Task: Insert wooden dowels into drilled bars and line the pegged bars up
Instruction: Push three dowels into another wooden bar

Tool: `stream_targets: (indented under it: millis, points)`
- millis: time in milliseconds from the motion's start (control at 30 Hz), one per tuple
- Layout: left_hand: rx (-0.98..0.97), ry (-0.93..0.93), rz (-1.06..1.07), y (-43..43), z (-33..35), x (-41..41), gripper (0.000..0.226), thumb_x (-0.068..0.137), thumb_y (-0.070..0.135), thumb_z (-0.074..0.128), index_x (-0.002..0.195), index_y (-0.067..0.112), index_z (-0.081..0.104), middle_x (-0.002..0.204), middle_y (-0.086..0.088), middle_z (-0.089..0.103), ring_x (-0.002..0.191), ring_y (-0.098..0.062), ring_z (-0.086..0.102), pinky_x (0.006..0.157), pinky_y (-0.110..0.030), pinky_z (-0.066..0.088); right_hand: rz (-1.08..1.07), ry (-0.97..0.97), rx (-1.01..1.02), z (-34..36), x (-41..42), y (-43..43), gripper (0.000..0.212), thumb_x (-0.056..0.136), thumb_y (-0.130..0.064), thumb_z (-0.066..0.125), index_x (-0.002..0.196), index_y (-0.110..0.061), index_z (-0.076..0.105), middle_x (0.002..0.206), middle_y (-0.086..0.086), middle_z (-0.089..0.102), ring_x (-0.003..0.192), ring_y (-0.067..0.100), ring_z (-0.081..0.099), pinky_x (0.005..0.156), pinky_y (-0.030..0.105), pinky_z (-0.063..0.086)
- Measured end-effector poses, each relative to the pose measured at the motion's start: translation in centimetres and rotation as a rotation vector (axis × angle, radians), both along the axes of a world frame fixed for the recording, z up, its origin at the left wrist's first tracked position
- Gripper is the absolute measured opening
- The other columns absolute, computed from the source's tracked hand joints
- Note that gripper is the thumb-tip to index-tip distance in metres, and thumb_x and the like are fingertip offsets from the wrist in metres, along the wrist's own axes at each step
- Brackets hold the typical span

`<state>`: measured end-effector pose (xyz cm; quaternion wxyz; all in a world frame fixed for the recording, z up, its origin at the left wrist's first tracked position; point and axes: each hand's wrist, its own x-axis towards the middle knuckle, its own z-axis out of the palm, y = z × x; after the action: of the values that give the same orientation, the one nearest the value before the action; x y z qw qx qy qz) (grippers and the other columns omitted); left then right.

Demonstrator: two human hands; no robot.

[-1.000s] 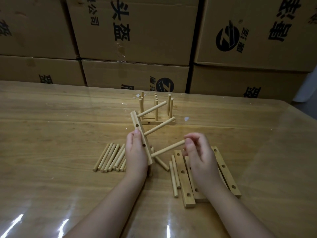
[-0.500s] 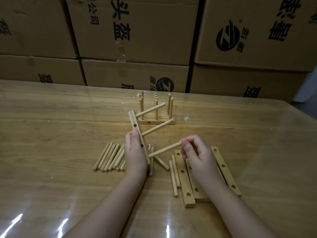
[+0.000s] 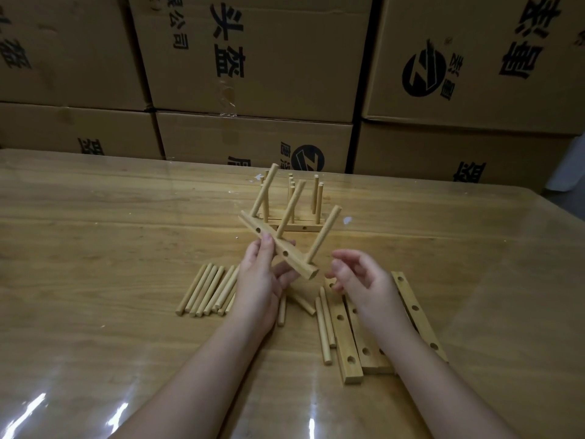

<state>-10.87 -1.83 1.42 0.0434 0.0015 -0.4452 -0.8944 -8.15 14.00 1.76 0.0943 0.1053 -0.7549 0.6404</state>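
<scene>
Left hand (image 3: 258, 286), centre of view, is clamped on a drilled bar (image 3: 296, 261), thumb on the near face, fingers behind. The bar is held up off the worktop (image 3: 110, 248), tilted, its long axis running from 10 down to 4 o'clock. Three dowels (image 3: 291, 207) sit in it, all leaning toward 1 o'clock. Two side holes show on the near face.

Right hand (image 3: 367, 280), just at 3 o'clock of the bar's low end, holds nothing: fingers apart, loosely curled, not touching bar or dowels.

On the worktop:
- loose dowels (image 3: 207, 289), a tight row at 9 o'clock of the left hand, lying flat side by side
- a few more dowels (image 3: 324, 331) at 5 o'clock of that hand, some partly hidden under it
- spare bars (image 3: 346, 343) flat under the right wrist, holes up, no pegs in; one more bar (image 3: 418, 315) at 3 o'clock of the wrist, apart from the others
- pegged bars (image 3: 304, 228) at 12 o'clock behind the held bar, packed together w/ dowels upright; can't count them, the held piece overlaps.

Cardboard boxes (image 3: 269, 74) are stacked two high along the far edge, 10 to 2 o'clock, printed w/ black characters and a round logo. All closed, so contents not visible.
</scene>
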Motion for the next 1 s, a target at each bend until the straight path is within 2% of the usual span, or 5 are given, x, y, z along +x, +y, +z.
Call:
stream_targets:
  millis: [167, 400, 600, 767, 1000]
  points:
    - [0.141, 0.040, -0.126, 0.2, -0.3, 0.0, 0.025, 0.091, 0.023, 0.054, 0.110, 0.007, 0.052, 0.100, -0.013, 0.071, 0.101, -0.040, 0.066, 0.074, -0.039, 0.058, -0.041, -0.036, -0.069, -0.2, -0.6, 0.3, 0.016, 0.084, -0.022, 0.067, 0.094, -0.033, 0.064, 0.094, -0.006, 0.069, 0.088, 0.008, 0.065, 0.074, 0.019, 0.054]
    - [0.237, 0.010, -0.246, 0.3, -0.6, 0.1, 0.029, 0.086, 0.017, 0.059, 0.112, 0.007, 0.051, 0.107, -0.018, 0.070, 0.107, -0.042, 0.063, 0.077, -0.042, 0.057, -0.010, -0.100, -0.009, -0.6, -1.1, 0.5, 0.016, 0.085, -0.026, 0.067, 0.095, -0.038, 0.063, 0.095, -0.013, 0.070, 0.091, 0.000, 0.064, 0.078, 0.019, 0.052]
    - [0.164, -0.023, -0.199, -0.4, -0.2, -0.2, 0.033, 0.080, 0.013, 0.062, 0.111, 0.003, 0.058, 0.109, -0.016, 0.070, 0.105, -0.031, 0.066, 0.079, -0.039, 0.058, -0.128, -0.139, -0.279, -0.8, -1.6, 1.2, 0.017, 0.086, -0.018, 0.065, 0.101, -0.026, 0.065, 0.097, -0.006, 0.071, 0.086, 0.002, 0.067, 0.068, 0.018, 0.054]
    - [-0.049, 0.005, -0.109, -1.6, 0.3, -0.2, 0.033, 0.079, 0.018, 0.064, 0.109, 0.005, 0.064, 0.112, -0.012, 0.070, 0.107, -0.026, 0.066, 0.079, -0.031, 0.057, -0.179, -0.191, -0.392, -1.0, -2.0, 1.7, 0.016, 0.087, -0.016, 0.064, 0.100, -0.025, 0.067, 0.091, -0.009, 0.073, 0.082, 0.006, 0.069, 0.073, 0.024, 0.054]
    - [-0.576, -0.031, 0.054, -3.2, 1.4, 0.2, 0.024, 0.078, 0.024, 0.070, 0.101, 0.031, 0.069, 0.098, 0.006, 0.073, 0.096, -0.012, 0.067, 0.078, -0.029, 0.051, -0.171, -0.232, -0.541, -1.2, -2.7, 2.3, 0.019, 0.086, -0.012, 0.064, 0.103, -0.022, 0.066, 0.090, -0.006, 0.073, 0.084, 0.009, 0.070, 0.070, 0.021, 0.054]
